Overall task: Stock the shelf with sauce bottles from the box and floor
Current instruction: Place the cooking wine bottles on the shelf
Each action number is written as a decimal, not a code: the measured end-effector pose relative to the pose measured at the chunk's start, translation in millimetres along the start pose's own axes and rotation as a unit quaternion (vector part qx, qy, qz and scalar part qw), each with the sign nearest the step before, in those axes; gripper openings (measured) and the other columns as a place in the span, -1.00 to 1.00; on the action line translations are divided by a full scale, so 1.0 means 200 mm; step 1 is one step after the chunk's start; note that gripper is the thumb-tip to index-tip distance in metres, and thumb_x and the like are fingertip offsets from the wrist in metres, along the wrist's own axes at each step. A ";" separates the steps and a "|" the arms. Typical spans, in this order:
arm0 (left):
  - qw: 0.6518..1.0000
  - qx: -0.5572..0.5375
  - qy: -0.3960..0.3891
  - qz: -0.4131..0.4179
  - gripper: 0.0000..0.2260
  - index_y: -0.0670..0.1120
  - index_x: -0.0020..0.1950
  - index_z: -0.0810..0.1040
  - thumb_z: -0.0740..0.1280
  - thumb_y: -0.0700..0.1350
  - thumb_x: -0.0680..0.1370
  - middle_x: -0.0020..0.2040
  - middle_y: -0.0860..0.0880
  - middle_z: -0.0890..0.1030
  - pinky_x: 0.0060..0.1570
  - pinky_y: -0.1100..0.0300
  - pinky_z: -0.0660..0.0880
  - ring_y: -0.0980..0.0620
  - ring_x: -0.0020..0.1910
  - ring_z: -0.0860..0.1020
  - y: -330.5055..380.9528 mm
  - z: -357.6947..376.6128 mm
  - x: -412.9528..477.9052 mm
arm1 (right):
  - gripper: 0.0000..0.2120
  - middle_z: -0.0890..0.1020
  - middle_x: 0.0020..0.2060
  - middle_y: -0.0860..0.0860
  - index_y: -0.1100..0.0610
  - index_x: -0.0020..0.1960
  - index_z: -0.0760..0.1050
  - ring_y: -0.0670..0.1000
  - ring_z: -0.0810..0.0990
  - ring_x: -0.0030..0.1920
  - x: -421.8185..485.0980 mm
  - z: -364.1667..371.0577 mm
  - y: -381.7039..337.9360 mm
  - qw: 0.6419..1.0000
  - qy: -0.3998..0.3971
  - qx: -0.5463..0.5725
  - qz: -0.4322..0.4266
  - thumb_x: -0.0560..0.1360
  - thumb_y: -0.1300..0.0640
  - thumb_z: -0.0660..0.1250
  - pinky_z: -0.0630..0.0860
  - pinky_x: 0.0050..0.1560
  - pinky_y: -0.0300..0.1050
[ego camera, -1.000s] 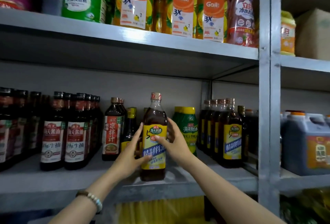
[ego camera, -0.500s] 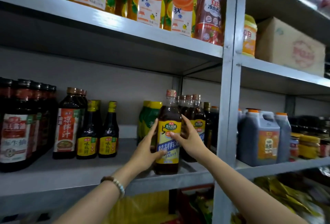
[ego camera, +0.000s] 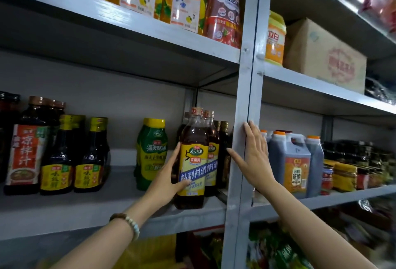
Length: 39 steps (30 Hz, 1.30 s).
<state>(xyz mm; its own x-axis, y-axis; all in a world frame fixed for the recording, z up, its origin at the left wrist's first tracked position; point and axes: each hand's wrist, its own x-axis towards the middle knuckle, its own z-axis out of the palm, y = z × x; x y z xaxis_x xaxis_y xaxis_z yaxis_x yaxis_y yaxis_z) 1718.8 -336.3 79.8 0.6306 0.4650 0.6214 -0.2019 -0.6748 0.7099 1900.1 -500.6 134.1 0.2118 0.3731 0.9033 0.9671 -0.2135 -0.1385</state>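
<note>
1. My left hand (ego camera: 169,180) is wrapping thumb and fingers round the sauce bottle (ego camera: 192,161), steadying it upright at the shelf (ego camera: 85,210) front edge.
2. My right hand (ego camera: 254,157), fingers straight, is pressing flat on the upright post (ego camera: 246,97) beside it, probably bracing me.
3. Behind the bottle, matching bottles (ego camera: 211,155) are forming its row.
4. Half a second ago, both hands were gripping it.

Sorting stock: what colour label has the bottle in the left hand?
Yellow label with a blue band on the bottle; head view.

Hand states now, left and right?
Left hand: grips the yellow-label bottle.
Right hand: open, flat against the shelf post.
</note>
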 end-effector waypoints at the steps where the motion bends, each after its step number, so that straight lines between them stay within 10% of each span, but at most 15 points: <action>1: 1.000 0.007 0.003 0.004 -0.11 0.52 0.32 -0.12 0.44 -0.16 0.44 0.45 0.12 0.29 0.24 0.00 0.46 0.16 0.33 0.32 -0.01 0.01 0.01 | -0.22 -0.13 0.54 -0.12 -0.09 0.53 -0.15 -0.10 -0.20 0.52 0.00 0.01 0.03 1.000 -0.005 0.020 0.000 0.49 -0.25 0.20 -0.12 0.52 0.09; 14: 1.000 0.006 0.004 -0.007 -0.12 0.55 0.33 -0.05 0.47 -0.11 0.41 0.37 0.18 0.33 0.19 -0.08 0.49 0.05 0.32 0.41 -0.01 0.04 0.00 | -0.22 -0.24 0.50 -0.23 -0.19 0.50 -0.23 -0.18 -0.30 0.49 0.00 0.08 0.08 0.993 -0.014 0.117 -0.016 0.48 -0.23 0.21 -0.17 0.51 0.12; 21: 1.000 0.023 0.016 0.004 -0.12 0.45 0.37 -0.10 0.44 -0.16 0.44 0.18 0.34 0.33 -0.18 0.50 0.48 0.47 0.01 0.36 0.01 0.19 0.04 | -0.22 -0.24 0.50 -0.21 -0.18 0.49 -0.24 -0.17 -0.32 0.49 0.00 0.07 0.08 0.993 -0.018 0.117 -0.018 0.51 -0.20 0.23 -0.21 0.51 0.10; 27: 0.999 0.024 0.030 -0.001 -0.15 0.49 0.32 -0.10 0.43 -0.16 0.45 0.37 0.12 0.35 0.19 0.00 0.49 0.11 0.28 0.38 0.06 0.26 0.05 | -0.22 -0.23 0.51 -0.18 -0.16 0.49 -0.24 -0.18 -0.33 0.48 0.00 0.06 0.08 0.993 -0.021 0.116 -0.018 0.49 -0.23 0.20 -0.24 0.50 0.08; 39: 0.997 0.067 0.047 -0.003 -0.15 0.31 0.47 -0.08 0.42 -0.15 0.46 0.44 -0.01 0.32 0.25 -0.09 0.45 -0.01 0.38 0.33 0.09 0.37 0.06 | -0.18 -0.23 0.50 -0.20 -0.08 0.53 -0.19 -0.16 -0.32 0.49 0.00 0.06 0.07 0.993 -0.024 0.117 -0.014 0.47 -0.25 0.22 -0.28 0.49 0.02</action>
<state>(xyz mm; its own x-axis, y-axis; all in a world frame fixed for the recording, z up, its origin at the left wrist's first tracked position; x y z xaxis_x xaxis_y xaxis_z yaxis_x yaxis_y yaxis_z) 1778.3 -384.4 75.8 0.5579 0.5162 0.6498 -0.0931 -0.7391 0.6671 1915.3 -493.5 127.2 0.1849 0.4196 0.8887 0.9779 0.0108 -0.2086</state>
